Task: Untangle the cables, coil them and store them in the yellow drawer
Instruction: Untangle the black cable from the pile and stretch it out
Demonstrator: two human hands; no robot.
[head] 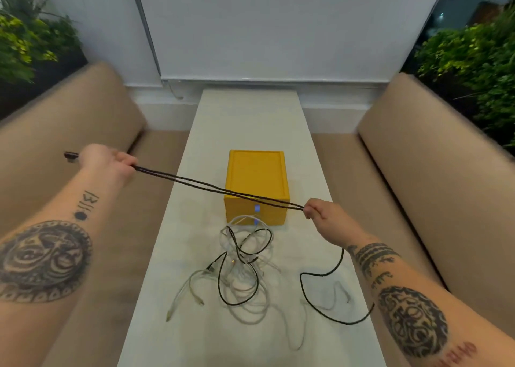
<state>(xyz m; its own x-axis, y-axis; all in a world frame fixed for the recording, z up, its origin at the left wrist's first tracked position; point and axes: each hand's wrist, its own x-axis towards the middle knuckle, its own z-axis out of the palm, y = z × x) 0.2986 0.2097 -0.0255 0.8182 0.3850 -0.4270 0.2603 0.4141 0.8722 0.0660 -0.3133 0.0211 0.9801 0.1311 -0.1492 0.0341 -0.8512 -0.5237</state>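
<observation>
While left hand (pixel 108 159) and right hand (pixel 320 212), well apart, grip a doubled black cable (pixel 220 189), coiling seems underway, needing another fold.

- The left hand (pixel 108 161) and right hand (pixel 320 213) were bare, as were both forearms.
- The left forearm (pixel 55 194) carried a round black tattoo (pixel 41 260), a mask-like face ringed by small ovals.
- Nearer that wrist sat a solid black dot (pixel 80 215), short lines and a zigzag mark (pixel 92 199).
- The right forearm (pixel 401 280) bore stacked black bands (pixel 373 255), wavy shapes beneath, an oval patterned tattoo (pixel 412 322) and reddish lettering (pixel 459 352) toward the elbow.
</observation>
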